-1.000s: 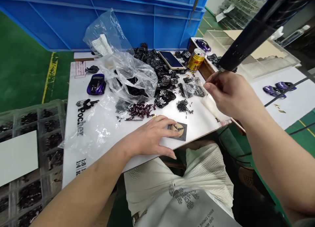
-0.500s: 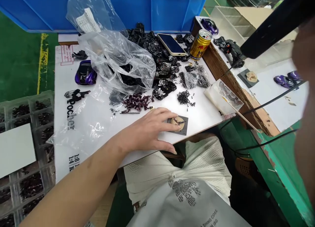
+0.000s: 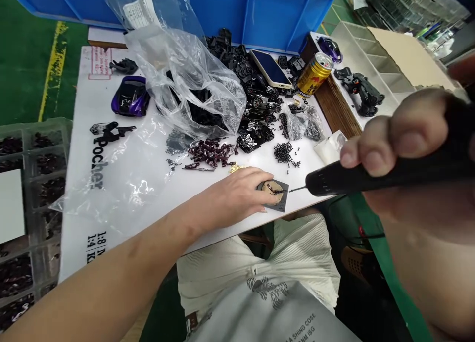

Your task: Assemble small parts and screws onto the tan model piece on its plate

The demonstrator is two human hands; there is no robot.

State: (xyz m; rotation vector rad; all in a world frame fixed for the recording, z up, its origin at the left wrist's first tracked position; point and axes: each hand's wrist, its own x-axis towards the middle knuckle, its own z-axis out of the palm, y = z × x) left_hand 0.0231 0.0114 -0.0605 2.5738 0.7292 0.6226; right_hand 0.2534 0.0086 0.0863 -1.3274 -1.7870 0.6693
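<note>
My right hand point(image 3: 404, 134) is wrapped around a black electric screwdriver point(image 3: 345, 178), large and close to the camera on the right. Its thin bit points left, with the tip just beside a small dark part on a tan, roundish block point(image 3: 267, 186). That block sits on a dark square pad point(image 3: 282, 203) at the table's front edge. My left hand point(image 3: 247, 191) has its fingers closed against the block's left side, one fingertip lying over it. The fingers partly hide the block and the dark part.
Black screws point(image 3: 284, 153), maroon parts point(image 3: 211, 154) and black toy-car bodies point(image 3: 256, 134) lie beyond the block. A clear plastic bag point(image 3: 196, 84), a phone point(image 3: 270, 69), a gold can point(image 3: 315, 74) and a purple car point(image 3: 130, 97) are farther back. A compartment tray point(image 3: 33, 183) stands left.
The screwdriver has come down and left, from the upper right to beside the block. My left thumb has drawn in toward the fingers at the block. The view has shifted slightly.
</note>
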